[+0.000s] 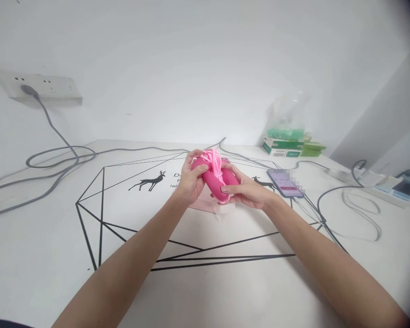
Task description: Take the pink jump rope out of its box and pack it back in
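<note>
Deer-printed white table, socket panel, pale wall, left hand, right hand pinching pink bundle

A white, deer-printed tabletop carries a smartphone. Behind the smartphone sit green-and-white boxes; to its right lies a white power strip. Grey cables run either side of it.
</note>
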A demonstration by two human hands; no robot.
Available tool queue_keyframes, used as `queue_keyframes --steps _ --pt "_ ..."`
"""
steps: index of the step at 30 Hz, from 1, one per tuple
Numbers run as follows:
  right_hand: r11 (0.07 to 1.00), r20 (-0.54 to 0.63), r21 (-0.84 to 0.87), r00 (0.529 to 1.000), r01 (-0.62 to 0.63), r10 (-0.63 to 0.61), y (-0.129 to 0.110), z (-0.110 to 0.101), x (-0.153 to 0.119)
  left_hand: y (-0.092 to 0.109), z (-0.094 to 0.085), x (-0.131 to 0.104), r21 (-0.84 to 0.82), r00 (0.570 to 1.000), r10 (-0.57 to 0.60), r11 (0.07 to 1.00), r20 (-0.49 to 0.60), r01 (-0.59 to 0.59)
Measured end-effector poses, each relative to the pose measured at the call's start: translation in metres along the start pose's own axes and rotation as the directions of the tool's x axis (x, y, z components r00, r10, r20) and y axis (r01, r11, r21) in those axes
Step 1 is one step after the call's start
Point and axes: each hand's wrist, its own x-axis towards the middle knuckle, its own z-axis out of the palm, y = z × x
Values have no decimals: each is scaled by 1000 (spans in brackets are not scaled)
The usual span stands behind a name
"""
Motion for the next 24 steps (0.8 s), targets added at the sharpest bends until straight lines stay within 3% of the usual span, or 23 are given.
queue_keyframes --steps 8,19,24 --pt "997 -93 48 995 52 -47 2 3 2 -1 -5 0 35 1000 -9 999 -29 10" --pt "987 -151 158 988 35 -11 -2 18 5 1 6 -2 178 978 200 966 -59 -187" --pt "990 -218 133 976 55 -25 4 23 8 -1 6 -4 200 982 131 974 -136 -103"
